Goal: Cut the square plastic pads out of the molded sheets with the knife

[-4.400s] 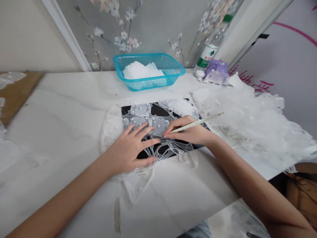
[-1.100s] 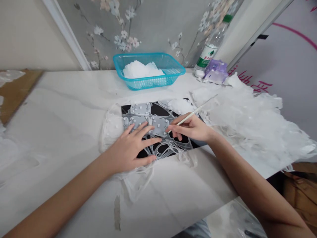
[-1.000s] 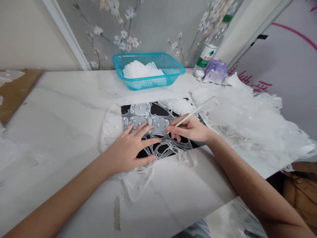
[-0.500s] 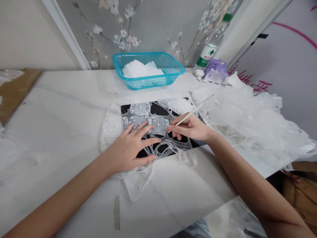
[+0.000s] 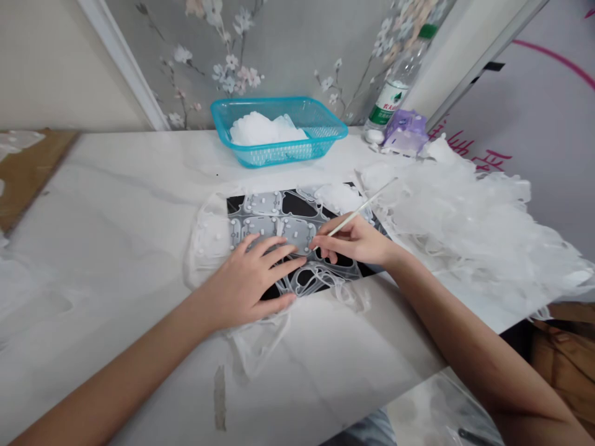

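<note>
My left hand lies with fingers spread over a translucent moulded sheet, which has rounded panels, small raised pegs and looping strips. A black mat shows beneath the sheet through its gaps. Between its thumb and fingers, my right hand pinches a thin pale stick. The stick's lower tip is at the right edge of a panel, and its upper end slants up to the right. Part of the sheet hangs past the mat on the left and toward me. My left palm hides some of it.
A blue plastic basket holding white pieces stands at the back. On the right is a large heap of translucent sheets. Behind it are a green-capped bottle and a purple package. Brown board lies at far left.
My left hand has shifted slightly right and toward me, uncovering a little more of the panels. The stick in my right hand has tipped slightly, its upper end a little further left.
</note>
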A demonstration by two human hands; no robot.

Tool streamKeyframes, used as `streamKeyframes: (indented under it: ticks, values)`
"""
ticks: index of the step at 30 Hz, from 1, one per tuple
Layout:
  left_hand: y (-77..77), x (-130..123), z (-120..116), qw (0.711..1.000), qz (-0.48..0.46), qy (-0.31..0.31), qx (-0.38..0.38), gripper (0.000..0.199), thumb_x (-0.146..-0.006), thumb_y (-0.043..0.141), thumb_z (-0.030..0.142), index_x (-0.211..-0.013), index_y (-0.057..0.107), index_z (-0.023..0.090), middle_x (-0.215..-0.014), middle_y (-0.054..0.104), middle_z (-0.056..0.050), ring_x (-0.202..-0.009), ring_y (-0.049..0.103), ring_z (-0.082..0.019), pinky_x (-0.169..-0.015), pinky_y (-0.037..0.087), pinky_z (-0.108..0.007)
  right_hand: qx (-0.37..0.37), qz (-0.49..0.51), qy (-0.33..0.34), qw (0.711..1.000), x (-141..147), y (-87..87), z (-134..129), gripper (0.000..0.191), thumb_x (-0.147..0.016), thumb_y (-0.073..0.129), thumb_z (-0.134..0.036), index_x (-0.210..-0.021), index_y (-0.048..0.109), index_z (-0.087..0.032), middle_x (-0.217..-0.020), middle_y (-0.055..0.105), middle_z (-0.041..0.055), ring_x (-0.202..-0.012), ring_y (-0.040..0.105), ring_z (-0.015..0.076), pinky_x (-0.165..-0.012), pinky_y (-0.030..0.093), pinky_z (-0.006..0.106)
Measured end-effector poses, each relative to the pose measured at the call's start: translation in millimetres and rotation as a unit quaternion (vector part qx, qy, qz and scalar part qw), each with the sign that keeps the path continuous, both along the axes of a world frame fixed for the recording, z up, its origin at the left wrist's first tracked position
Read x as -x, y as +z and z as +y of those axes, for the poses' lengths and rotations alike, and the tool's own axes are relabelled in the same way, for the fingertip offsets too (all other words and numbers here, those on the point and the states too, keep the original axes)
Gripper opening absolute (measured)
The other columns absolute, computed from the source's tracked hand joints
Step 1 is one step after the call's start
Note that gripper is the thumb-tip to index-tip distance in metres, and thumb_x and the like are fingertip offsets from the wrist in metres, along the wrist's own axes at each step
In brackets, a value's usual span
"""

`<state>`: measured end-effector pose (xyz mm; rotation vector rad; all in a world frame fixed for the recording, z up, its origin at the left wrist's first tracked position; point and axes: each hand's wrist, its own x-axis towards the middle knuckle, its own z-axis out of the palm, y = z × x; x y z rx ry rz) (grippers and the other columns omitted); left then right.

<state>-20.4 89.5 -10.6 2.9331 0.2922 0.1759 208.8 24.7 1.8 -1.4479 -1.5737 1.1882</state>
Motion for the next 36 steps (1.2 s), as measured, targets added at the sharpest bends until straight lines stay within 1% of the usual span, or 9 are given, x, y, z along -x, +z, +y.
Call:
streamKeyframes:
  ticks: [3, 9, 17, 25, 31, 36]
  values:
    - [0.9, -1.2, -2.3, 1.000, -0.007, 0.012, 0.009, 0.047, -0.089, 0.041, 0.048, -0.130, 0.049, 0.028, -0.138, 0.047, -0.005, -0.128, 0.037, -0.029, -0.104, 0.027, -0.049, -0.001, -0.001, 0.000, 1.000, 1.1, -0.2, 0.1, 0.032, -0.077, 0.062, -0.045, -0.070, 0.062, -0.014, -0.058, 0.058, -0.0004, -0.046, 0.055, 0.0078, -0.044, 0.044, 0.019]
    - [3.2, -2.7, -4.8, 0.999, 0.010, 0.022, 0.025, 0.044, -0.089, 0.041, 0.046, -0.128, 0.050, 0.029, -0.140, 0.045, -0.005, -0.130, 0.035, -0.029, -0.104, 0.026, -0.050, -0.010, -0.018, 0.016, 1.000, 0.0, 1.3, 0.1, 0.028, -0.081, 0.060, -0.039, -0.067, 0.061, -0.014, -0.057, 0.058, -0.0002, -0.047, 0.055, 0.0079, -0.043, 0.043, 0.019]
    - [2.3, -2.9, -4.5, 0.999, 0.018, 0.029, 0.036, 0.044, -0.089, 0.040, 0.047, -0.129, 0.049, 0.031, -0.141, 0.043, -0.004, -0.131, 0.034, -0.028, -0.105, 0.025, -0.050, 0.003, -0.025, 0.006, 1.000, -4.8, 4.4, 0.4, 0.026, -0.075, 0.065, -0.041, -0.070, 0.064, -0.016, -0.060, 0.062, 0.0005, -0.050, 0.059, 0.0102, -0.045, 0.046, 0.020]
    - [2.7, -3.3, -5.3, 0.999, 0.025, 0.029, 0.031, 0.044, -0.089, 0.039, 0.047, -0.128, 0.048, 0.030, -0.142, 0.042, -0.004, -0.132, 0.032, -0.026, -0.106, 0.024, -0.050, 0.012, 0.021, -0.016, 1.000, -3.3, -1.6, 1.7, 0.033, -0.072, 0.067, -0.045, -0.073, 0.066, -0.012, -0.059, 0.063, 0.0025, -0.047, 0.060, 0.0112, -0.045, 0.047, 0.021]
    - [2.9, -3.0, -5.1, 0.999, 0.023, 0.028, 0.032, 0.043, -0.089, 0.040, 0.047, -0.127, 0.049, 0.031, -0.142, 0.042, -0.005, -0.131, 0.033, -0.027, -0.105, 0.024, -0.050, 0.009, 0.034, -0.029, 0.999, -1.7, -3.9, 2.0, 0.031, -0.073, 0.068, -0.043, -0.072, 0.066, -0.011, -0.058, 0.063, 0.0022, -0.046, 0.060, 0.0107, -0.044, 0.045, 0.020]
    - [2.3, -2.9, -5.3, 0.999, 0.018, 0.027, 0.029, 0.042, -0.090, 0.039, 0.047, -0.127, 0.050, 0.030, -0.142, 0.042, -0.005, -0.132, 0.033, -0.028, -0.106, 0.024, -0.051, 0.012, 0.059, -0.024, 0.998, -2.9, -8.9, 2.5, 0.030, -0.074, 0.068, -0.041, -0.074, 0.066, -0.011, -0.058, 0.064, 0.0021, -0.046, 0.061, 0.0103, -0.045, 0.047, 0.020]
